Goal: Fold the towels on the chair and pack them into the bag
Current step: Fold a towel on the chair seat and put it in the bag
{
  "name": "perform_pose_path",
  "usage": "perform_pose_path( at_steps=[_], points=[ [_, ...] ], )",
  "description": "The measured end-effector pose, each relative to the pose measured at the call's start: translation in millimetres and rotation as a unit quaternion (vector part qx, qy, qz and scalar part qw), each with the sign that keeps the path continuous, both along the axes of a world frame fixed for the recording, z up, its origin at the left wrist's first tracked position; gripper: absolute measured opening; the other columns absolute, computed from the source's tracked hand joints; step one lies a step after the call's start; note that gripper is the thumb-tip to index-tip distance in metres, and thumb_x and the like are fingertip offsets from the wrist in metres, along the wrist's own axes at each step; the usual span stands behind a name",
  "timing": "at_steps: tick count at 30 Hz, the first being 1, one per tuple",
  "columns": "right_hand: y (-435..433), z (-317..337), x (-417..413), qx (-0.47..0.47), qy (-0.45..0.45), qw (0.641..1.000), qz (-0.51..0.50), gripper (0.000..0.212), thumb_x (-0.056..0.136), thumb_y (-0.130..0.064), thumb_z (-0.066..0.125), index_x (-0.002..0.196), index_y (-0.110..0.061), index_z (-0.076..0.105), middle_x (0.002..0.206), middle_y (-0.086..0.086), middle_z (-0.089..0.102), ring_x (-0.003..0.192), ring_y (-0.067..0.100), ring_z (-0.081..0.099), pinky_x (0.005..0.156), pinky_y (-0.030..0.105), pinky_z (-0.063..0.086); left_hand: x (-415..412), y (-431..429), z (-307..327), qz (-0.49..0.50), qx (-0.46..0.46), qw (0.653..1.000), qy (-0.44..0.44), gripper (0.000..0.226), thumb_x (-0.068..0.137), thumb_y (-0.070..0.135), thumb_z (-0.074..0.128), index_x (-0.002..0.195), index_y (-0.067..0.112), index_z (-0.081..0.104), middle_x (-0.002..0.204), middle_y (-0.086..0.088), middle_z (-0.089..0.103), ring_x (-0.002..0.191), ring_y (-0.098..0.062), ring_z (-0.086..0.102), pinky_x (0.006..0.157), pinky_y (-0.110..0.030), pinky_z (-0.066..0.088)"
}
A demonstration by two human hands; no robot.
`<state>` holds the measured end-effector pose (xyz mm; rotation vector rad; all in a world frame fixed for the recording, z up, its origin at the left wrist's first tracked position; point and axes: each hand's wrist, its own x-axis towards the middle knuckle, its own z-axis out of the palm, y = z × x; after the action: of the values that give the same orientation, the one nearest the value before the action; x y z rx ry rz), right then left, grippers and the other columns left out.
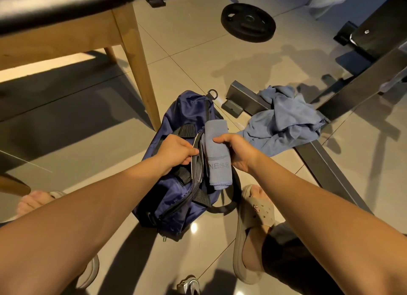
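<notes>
A navy blue bag (176,197) lies on the tiled floor between my feet. My left hand (176,151) pinches the edge of its zipped opening and holds it apart. My right hand (236,151) grips a folded blue-grey towel (217,153) with grey lettering, held lengthwise over the opening. A second blue towel (284,120) lies crumpled on the floor to the right, draped over a black metal bar. The inside of the bag is mostly hidden.
A wooden chair (141,70) with a black seat stands at the upper left, one leg close to the bag. Black metal frame bars (326,160) run along the right. A black weight plate (247,22) lies on the floor farther back. My beige sandals (253,228) flank the bag.
</notes>
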<state>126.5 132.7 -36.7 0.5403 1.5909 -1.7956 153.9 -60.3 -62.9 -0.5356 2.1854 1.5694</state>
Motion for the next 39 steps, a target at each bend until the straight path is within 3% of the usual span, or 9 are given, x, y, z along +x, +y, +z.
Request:
perform_pose_path(
  at_steps=[7,16,18,22,24,27,30,34,39],
  points=[
    [-11.5,6.6,-5.6,0.085,0.099,0.978,0.165,0.023,0.086,-0.009,0.076,0.109,-0.01,0.075,0.108,0.009,0.076,0.101,0.028,0.072,0.094,0.044,0.057,-8.5,-49.7,17.4,0.048,-0.068,0.996,-0.016,0.019,0.081,0.012,0.086,0.076,-0.004,0.077,0.062,-0.019,0.068,0.055,-0.023,0.059,0.073,-0.04,0.059],
    [-73.3,30.8,1.0,0.183,0.301,0.883,0.309,0.031,0.083,-0.018,0.082,0.093,0.007,0.067,0.079,0.012,0.062,0.067,0.012,0.056,0.064,0.028,0.042,-2.8,-99.0,55.9,0.052,-0.191,0.98,0.021,0.013,0.078,0.015,0.087,0.068,0.013,0.08,0.063,-0.004,0.073,0.066,-0.02,0.067,0.082,-0.043,0.062],
    [-79.0,19.5,3.9,0.224,0.333,0.829,0.39,0.024,0.083,-0.021,0.08,0.08,-0.004,0.063,0.072,0.003,0.056,0.064,0.014,0.05,0.062,0.032,0.038,0.9,-103.0,59.8,0.038,-0.215,0.975,0.027,0.012,0.079,0.016,0.087,0.07,0.012,0.08,0.065,-0.004,0.072,0.069,-0.022,0.068,0.081,-0.042,0.061],
    [-52.8,-5.5,8.2,0.524,0.349,0.597,0.497,0.016,0.087,-0.031,0.063,0.092,-0.019,0.056,0.079,0.002,0.054,0.078,0.027,0.057,0.066,0.038,0.048,8.9,-106.9,55.4,-0.001,-0.308,0.95,0.049,0.013,0.082,0.018,0.083,0.073,0.01,0.077,0.074,-0.009,0.073,0.08,-0.029,0.07,0.075,-0.039,0.059],
    [-30.5,-7.7,10.4,0.603,0.301,0.541,0.502,0.016,0.09,-0.031,0.06,0.092,-0.018,0.051,0.074,0.001,0.047,0.078,0.027,0.051,0.068,0.035,0.041,13.0,-104.0,48.5,-0.024,-0.345,0.936,0.067,0.013,0.083,0.015,0.08,0.072,0.01,0.076,0.074,-0.01,0.072,0.078,-0.031,0.069,0.072,-0.039,0.058],
    [-22.2,-3.7,6.8,0.573,0.306,0.58,0.491,0.02,0.089,-0.031,0.06,0.081,-0.02,0.046,0.07,0.001,0.044,0.075,0.027,0.049,0.066,0.038,0.041,16.5,-102.2,38.2,-0.05,-0.383,0.918,0.087,0.011,0.084,0.012,0.074,0.073,0.009,0.075,0.074,-0.014,0.071,0.076,-0.035,0.066,0.069,-0.039,0.056],
    [-54.6,0.3,6.7,0.403,0.419,0.63,0.515,0.022,0.083,-0.031,0.069,0.087,-0.014,0.056,0.087,0.006,0.053,0.083,0.029,0.052,0.07,0.045,0.048,15.4,-112.4,34.3,-0.069,-0.437,0.89,0.113,0.011,0.085,0.011,0.069,0.077,0.005,0.075,0.076,-0.019,0.071,0.075,-0.04,0.064,0.07,-0.042,0.055],
    [-102.1,-4.7,18.2,0.276,0.425,0.594,0.624,0.035,0.074,-0.035,0.063,0.1,-0.013,0.063,0.109,0.006,0.059,0.089,0.026,0.055,0.066,0.036,0.045,11.3,-125.9,40.9,-0.052,-0.417,0.904,0.082,0.012,0.088,0.017,0.074,0.079,0.009,0.076,0.08,-0.016,0.072,0.078,-0.036,0.066,0.073,-0.039,0.053],
    [-95.2,-23.7,21.1,0.315,0.324,0.567,0.688,0.038,0.079,-0.04,0.053,0.111,-0.019,0.057,0.107,0.007,0.065,0.093,0.031,0.059,0.077,0.041,0.051,13.6,-130.5,35.9,-0.055,-0.37,0.925,0.062,0.02,0.088,0.018,0.076,0.069,0.015,0.07,0.074,-0.009,0.069,0.077,-0.03,0.065,0.067,-0.032,0.046]
  ],
)
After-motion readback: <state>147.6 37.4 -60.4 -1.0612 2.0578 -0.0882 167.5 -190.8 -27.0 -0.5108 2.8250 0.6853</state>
